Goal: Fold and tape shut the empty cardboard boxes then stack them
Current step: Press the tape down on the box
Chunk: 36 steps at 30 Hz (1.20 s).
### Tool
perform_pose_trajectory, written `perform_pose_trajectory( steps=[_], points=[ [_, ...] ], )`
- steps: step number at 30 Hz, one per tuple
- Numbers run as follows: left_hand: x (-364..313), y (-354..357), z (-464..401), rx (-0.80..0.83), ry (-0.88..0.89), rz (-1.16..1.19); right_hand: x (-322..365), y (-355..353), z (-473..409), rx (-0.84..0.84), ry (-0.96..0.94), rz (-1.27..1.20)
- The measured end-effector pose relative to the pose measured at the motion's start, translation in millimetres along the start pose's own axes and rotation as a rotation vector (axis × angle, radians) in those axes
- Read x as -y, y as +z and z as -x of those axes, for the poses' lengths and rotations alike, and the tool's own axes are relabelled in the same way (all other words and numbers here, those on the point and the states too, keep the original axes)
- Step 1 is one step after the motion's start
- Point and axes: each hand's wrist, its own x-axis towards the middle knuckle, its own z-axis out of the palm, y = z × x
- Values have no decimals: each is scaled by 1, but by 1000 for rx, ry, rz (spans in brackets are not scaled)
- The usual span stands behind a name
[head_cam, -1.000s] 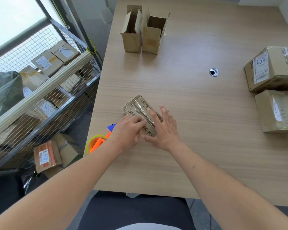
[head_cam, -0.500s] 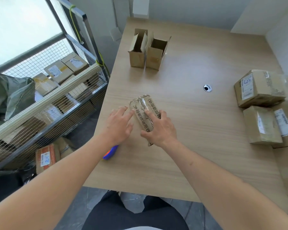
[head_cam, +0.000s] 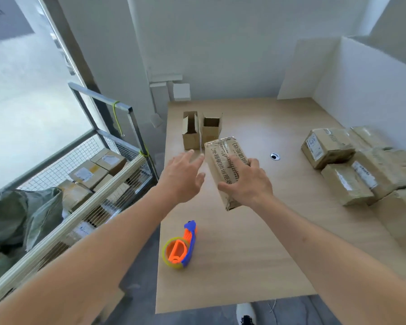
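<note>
A taped-shut brown box (head_cam: 223,160) printed with dark characters is lifted off the wooden table (head_cam: 244,242), tilted with one end pointing at me. My right hand (head_cam: 246,181) grips it from the right, fingers across its top and thumb under its near end. My left hand (head_cam: 183,172) hovers just left of the box with fingers spread, touching nothing. Two open empty boxes (head_cam: 201,131) stand side by side at the far left of the table. An orange and blue tape dispenser (head_cam: 181,248) lies near the table's left front edge.
Several taped parcels (head_cam: 342,160) are piled along the table's right side. A cable hole (head_cam: 275,156) sits in the tabletop between them and the held box. A wire cage cart (head_cam: 99,174) full of parcels stands left of the table, with a green sack (head_cam: 17,221) beside it.
The box has been lifted from the table in my right hand. My left hand has come off it and opened. The camera has tilted up, and the tape dispenser now shows fully.
</note>
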Motion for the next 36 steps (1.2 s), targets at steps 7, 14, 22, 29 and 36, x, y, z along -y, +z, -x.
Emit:
perform_pose_trajectory(
  steps=[7, 14, 22, 29, 36],
  points=[
    [-26, -44, -6, -24, 105, -33, 5, -56, 27, -103, 77, -44],
    [-83, -69, -23, -43, 167, -1, -32, -102, 43, -175, 156, -46],
    [-176, -62, -44, -29, 253, -41, -114, -145, 61, -220, 218, -73],
    [-287, -33, -58, 5, 311, -17, -217, -183, 89, -212, 291, -59],
    [-384, 6, -56, 56, 358, -6, -313, -197, 124, -175, 346, -69]
  ],
)
